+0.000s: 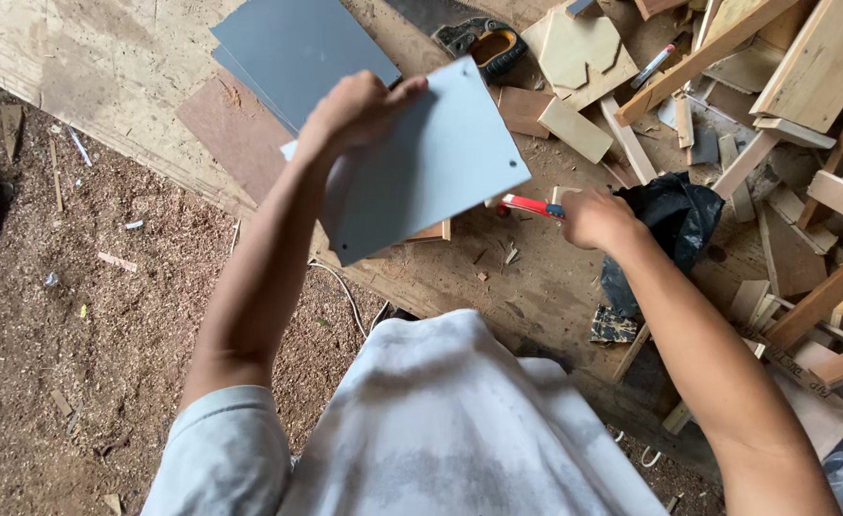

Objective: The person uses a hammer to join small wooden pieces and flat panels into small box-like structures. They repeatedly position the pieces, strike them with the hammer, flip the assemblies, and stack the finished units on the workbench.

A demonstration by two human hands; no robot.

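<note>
Left hand (pixel 359 110) raised above the workbench (pixel 527 287), fingers curled tight over the upper left edge of a pale grey panel (pixel 421 167); panel held tilted, clear of the bench, two small holes near its right corner. Right hand (pixel 594 218) closed around a red-handled tool (pixel 529 205), tip pointing left, just beside the panel's lower right edge; contact not discernible. Darker grey sheets (pixel 297 48) stacked flat beyond the left hand. Black plastic bag (pixel 670 215) crumpled right of the right hand. Yellow-and-black saw handle (pixel 488 43) further back. Offcuts of wood (pixel 574 129) scattered around. No labels legible.
</note>
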